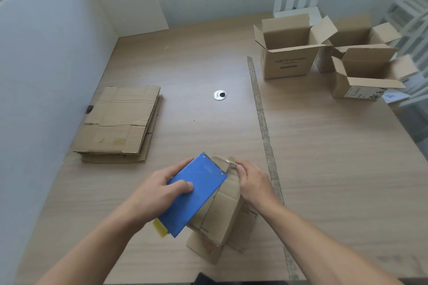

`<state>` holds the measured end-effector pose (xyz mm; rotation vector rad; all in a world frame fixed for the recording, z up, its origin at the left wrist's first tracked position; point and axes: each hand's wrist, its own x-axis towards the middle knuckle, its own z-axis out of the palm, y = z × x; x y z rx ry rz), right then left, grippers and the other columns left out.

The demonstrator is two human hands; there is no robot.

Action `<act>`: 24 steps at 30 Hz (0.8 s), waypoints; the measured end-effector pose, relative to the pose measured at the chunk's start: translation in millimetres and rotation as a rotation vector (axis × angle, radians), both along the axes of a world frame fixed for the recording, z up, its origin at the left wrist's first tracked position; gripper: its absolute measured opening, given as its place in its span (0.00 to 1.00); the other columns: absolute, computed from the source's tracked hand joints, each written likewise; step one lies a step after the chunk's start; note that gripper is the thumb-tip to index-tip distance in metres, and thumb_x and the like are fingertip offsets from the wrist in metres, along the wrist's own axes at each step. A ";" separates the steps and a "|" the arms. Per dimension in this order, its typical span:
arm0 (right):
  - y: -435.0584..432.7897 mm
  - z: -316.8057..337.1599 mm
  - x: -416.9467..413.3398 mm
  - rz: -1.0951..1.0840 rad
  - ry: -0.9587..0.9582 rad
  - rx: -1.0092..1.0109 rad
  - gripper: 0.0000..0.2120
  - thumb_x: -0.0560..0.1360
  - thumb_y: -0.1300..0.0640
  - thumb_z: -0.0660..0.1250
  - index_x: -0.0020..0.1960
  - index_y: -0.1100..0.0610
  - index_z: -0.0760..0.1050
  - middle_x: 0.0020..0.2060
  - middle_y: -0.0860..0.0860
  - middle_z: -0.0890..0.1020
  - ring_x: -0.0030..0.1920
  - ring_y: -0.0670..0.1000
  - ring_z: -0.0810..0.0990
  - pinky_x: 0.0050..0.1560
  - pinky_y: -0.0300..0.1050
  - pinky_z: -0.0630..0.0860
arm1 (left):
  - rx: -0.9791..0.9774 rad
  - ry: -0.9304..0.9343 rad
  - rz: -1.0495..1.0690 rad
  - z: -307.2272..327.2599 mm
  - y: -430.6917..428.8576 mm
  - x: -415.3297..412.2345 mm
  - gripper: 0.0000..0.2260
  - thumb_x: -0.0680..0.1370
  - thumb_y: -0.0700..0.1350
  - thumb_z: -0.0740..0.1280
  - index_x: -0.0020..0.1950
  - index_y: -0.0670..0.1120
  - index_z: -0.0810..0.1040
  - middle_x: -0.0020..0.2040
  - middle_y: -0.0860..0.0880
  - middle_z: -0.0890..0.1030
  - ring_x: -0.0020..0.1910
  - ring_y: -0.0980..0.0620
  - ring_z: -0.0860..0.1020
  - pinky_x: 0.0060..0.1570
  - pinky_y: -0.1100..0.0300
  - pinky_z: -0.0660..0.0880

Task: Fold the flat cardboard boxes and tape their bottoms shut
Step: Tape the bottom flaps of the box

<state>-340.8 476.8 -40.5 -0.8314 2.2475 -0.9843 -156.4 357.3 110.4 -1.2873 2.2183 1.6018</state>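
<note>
Nearest, the box (222, 217): our left hand (157, 194) is gripping the dispenser (196, 194), right hand (253, 183) pinching the tape end (231, 161); unbraced, it could slide, skewing tape.

The blue tape dispenser (196, 194) in the left hand (159, 188) covers much of the box (222, 220), so neither the seam nor the roll underneath can be seen (only a yellow scrap pokes out at the near end). The right hand (251, 180) curls over the box's far end with its fingertips hidden; I can't tell whether it pinches tape or flap. Both forearms run off the bottom edge, as does a dark shape (203, 279). The print on the open carton (288, 62) is too blurred to read. The sheets in the flat stack (120, 122) can't be counted.
</note>
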 end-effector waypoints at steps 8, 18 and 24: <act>-3.8 7.9 -1.7 -0.037 0.002 0.107 0.13 0.83 0.50 0.55 0.52 0.53 0.78 0.50 0.56 0.82 0.53 0.59 0.77 0.47 0.47 0.69 | 0.062 0.019 0.060 5.6 22.4 24.4 0.22 0.69 0.54 0.64 0.57 0.77 0.74 0.51 0.63 0.83 0.46 0.56 0.83 0.52 0.55 0.79; -5.3 17.9 16.0 -0.116 0.035 0.169 0.16 0.83 0.49 0.53 0.50 0.54 0.77 0.47 0.57 0.80 0.50 0.62 0.78 0.51 0.55 0.77 | 0.093 0.021 0.083 -3.2 53.7 102.5 0.24 0.69 0.54 0.63 0.60 0.78 0.71 0.55 0.66 0.81 0.53 0.60 0.81 0.57 0.56 0.76; -5.3 25.3 28.5 -0.170 0.028 0.187 0.18 0.82 0.48 0.53 0.48 0.56 0.78 0.45 0.57 0.78 0.53 0.62 0.77 0.53 0.61 0.78 | 0.155 0.041 0.127 -24.5 61.6 121.0 0.24 0.69 0.53 0.64 0.62 0.74 0.74 0.58 0.65 0.81 0.53 0.59 0.81 0.59 0.54 0.77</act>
